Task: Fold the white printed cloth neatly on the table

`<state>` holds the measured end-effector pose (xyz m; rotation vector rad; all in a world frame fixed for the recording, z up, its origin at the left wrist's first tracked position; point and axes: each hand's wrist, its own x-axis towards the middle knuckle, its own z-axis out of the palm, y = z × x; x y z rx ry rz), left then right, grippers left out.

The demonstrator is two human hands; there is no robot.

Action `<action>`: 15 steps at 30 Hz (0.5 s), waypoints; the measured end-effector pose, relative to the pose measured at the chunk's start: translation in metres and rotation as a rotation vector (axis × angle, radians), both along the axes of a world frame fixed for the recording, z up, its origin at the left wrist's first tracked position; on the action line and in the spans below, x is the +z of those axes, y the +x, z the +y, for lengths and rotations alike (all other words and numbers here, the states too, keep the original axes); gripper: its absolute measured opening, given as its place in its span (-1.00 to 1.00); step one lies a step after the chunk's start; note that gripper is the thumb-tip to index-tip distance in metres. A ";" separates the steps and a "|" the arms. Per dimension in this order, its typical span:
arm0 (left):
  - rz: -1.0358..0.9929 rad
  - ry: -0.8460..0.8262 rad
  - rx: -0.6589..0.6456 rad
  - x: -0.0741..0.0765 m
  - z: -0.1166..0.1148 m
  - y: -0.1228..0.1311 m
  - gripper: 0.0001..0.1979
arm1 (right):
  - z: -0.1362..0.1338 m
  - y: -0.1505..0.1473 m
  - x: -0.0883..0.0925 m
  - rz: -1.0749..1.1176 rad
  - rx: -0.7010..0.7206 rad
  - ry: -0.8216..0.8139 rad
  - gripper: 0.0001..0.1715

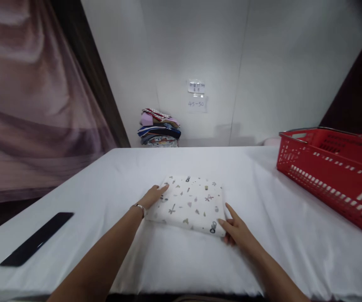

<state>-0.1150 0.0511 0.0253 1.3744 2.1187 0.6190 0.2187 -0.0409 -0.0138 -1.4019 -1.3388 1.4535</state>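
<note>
The folded patterned cloth (190,205) lies on the tabletop (181,268) between both hands: the left hand (154,196), partly open, on its left edge; the right hand (235,230), half-curled, thumb over the near right corner. Whether either grips, I cannot tell.

Within the grip, matt printed cloth (191,204); beneath it, a lightly creased fabric table cover (246,180), faintly lustrous; right of the grip, a red plastic basket (325,174) with a thin metal handle (294,138); left, a smooth black strip (38,238), glinting; beyond, a matt fabric stack (159,129) and paper notes (197,104)
</note>
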 end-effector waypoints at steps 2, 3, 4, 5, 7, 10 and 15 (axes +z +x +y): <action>-0.067 -0.030 0.011 0.003 -0.010 -0.005 -0.26 | -0.001 0.002 0.000 -0.081 0.006 0.019 -0.06; -0.099 -0.048 0.014 0.005 -0.016 -0.007 -0.26 | -0.002 0.005 0.000 -0.135 0.013 0.039 -0.08; -0.122 -0.062 0.014 0.005 -0.023 -0.009 -0.25 | -0.004 0.007 0.000 -0.201 0.020 0.074 -0.11; -0.128 -0.072 0.009 0.005 -0.029 -0.010 -0.25 | -0.005 0.010 0.001 -0.283 0.028 0.124 -0.16; -0.105 -0.076 -0.009 0.004 -0.042 -0.011 -0.24 | -0.009 0.014 0.006 -0.464 0.037 0.252 -0.29; -0.115 -0.056 -0.038 -0.005 -0.056 -0.012 -0.27 | -0.015 0.007 0.020 -0.613 0.070 0.431 -0.43; -0.223 0.065 -0.011 -0.026 -0.061 -0.013 -0.38 | -0.011 -0.034 0.031 -0.575 0.293 0.670 -0.47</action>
